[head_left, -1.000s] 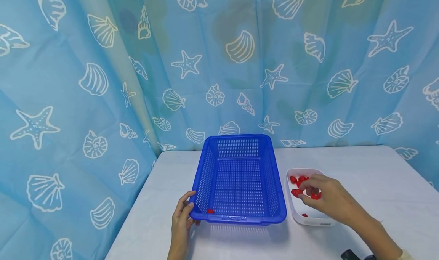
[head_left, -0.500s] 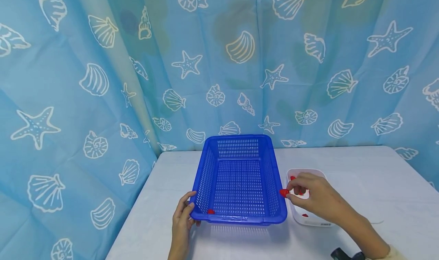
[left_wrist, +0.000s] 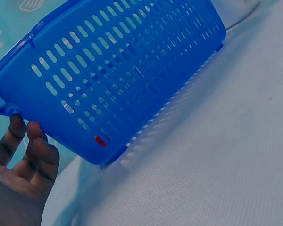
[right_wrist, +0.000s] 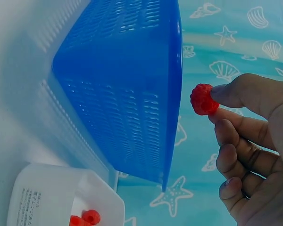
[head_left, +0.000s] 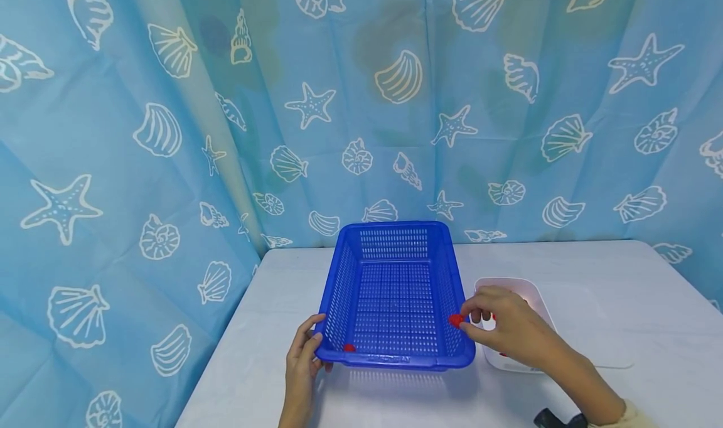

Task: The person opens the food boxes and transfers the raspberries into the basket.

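Note:
My right hand (head_left: 511,329) pinches a red raspberry (head_left: 456,320) between thumb and index finger, at the right rim of a blue plastic basket (head_left: 395,359). In the right wrist view the raspberry (right_wrist: 203,99) shows its hollow side, held beyond the rim. My left hand (head_left: 301,362) grips the basket's near left corner, thumb on the rim. Another raspberry (head_left: 349,347) lies in the basket's near left corner; a bit of its red shows through a slot in the left wrist view. A white container (head_left: 511,364) under my right hand holds more raspberries (right_wrist: 90,217), partly hidden.
A clear flat lid (head_left: 593,327) lies on the white-covered table (head_left: 599,265) right of the container. Behind the table hangs a blue curtain (head_left: 339,51) with shell prints. A black device (head_left: 556,419) sits by my right sleeve.
My right hand has lifted the raspberry out of the white container and moved it left to the basket's right rim. The left hand keeps its grip on the corner.

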Demonstrator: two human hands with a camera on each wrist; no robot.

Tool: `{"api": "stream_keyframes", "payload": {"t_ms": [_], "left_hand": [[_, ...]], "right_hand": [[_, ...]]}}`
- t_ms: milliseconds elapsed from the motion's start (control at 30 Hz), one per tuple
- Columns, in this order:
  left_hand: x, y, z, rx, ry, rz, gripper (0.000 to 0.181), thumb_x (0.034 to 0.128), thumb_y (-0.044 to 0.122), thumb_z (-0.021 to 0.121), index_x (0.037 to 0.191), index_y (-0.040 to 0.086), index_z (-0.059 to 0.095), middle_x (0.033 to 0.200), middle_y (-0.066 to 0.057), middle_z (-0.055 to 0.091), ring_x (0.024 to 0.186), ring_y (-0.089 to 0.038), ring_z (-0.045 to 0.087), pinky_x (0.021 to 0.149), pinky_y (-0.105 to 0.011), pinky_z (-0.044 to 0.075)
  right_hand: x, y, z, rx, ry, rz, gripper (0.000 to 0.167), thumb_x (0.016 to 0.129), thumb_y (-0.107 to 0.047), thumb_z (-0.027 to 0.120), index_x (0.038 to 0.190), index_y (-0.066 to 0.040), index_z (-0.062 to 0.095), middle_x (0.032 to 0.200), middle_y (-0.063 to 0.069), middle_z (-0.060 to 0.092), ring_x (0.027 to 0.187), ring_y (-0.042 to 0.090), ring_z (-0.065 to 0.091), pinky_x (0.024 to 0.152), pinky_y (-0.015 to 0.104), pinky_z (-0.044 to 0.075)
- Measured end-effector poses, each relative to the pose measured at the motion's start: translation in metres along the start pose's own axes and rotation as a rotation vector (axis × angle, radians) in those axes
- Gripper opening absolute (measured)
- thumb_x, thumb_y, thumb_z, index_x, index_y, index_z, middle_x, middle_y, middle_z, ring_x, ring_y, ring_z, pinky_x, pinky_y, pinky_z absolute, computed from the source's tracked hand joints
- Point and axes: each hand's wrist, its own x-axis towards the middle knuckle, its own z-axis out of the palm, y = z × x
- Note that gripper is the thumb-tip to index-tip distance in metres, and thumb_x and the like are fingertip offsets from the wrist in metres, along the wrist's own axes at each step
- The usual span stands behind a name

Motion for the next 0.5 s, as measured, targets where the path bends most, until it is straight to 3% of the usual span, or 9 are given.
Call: {"api": "stream_keyframes", "payload": {"t_ms": [333,500], "left_hand": [[-0.0004,0.0007,0.002,-0.001,-0.002,-0.007,0.04,0.1006,0.033,0.055,0.138,0.019,0.057,0.103,-0.013,0.047,0.079,-0.022,0.057,0.06,-0.031,0.05],[-0.0007,0.0018,0.0016,-0.007,-0.005,-0.017,0.039,0.1013,0.03,0.053,0.138,0.019,0.056,0.106,-0.013,0.046,0.079,-0.021,0.056,0.06,-0.03,0.048]], "right_hand": [[-0.0017,-0.0044,0.0043,0.008,-0.038,0.053,0.016,0.08,-0.022,0.084,0.089,-0.026,0.072,0.081,-0.015,0.055,0.079,0.006,0.056,0.076,0.028,0.055],[-0.0038,-0.0028,-0.0004,0.012,-0.052,0.07,0.015,0.082,-0.02,0.083,0.092,-0.022,0.072,0.081,-0.013,0.054,0.081,0.01,0.056,0.072,0.026,0.054]]}}
